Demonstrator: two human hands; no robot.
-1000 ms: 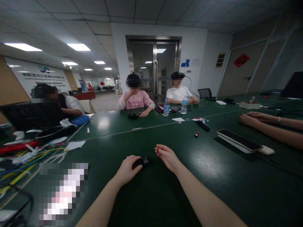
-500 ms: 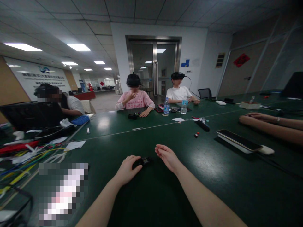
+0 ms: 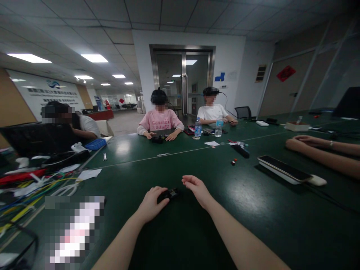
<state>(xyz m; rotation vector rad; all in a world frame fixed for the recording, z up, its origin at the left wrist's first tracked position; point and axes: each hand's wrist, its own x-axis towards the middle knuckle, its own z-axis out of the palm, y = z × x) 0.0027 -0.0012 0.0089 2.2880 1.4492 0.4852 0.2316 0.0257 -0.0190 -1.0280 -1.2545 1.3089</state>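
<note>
On the green table in front of me lies a small black object [image 3: 173,193], perhaps an electronic part; its exact kind is too dark to make out. My left hand [image 3: 153,204] is closed around its left end, the thumb on the near side and the fingers over the far side. To the right of it my right hand [image 3: 197,190] hovers with loosely bent fingers apart from the thumb. I see nothing in it, and a gap separates it from the black object.
Tangled cables [image 3: 25,202] and papers cover the left side. A phone on a white block [image 3: 284,170] lies at right, near another person's hands [image 3: 300,144]. Small bits [image 3: 233,162], a black-handled tool [image 3: 240,150] and bottles [image 3: 218,127] stand farther off. Several people sit around.
My right hand has shifted slightly left and nearer to me, its fingers bending more. My left hand stays on the black object. Across the table, the person in pink has lowered a hand to the table.
</note>
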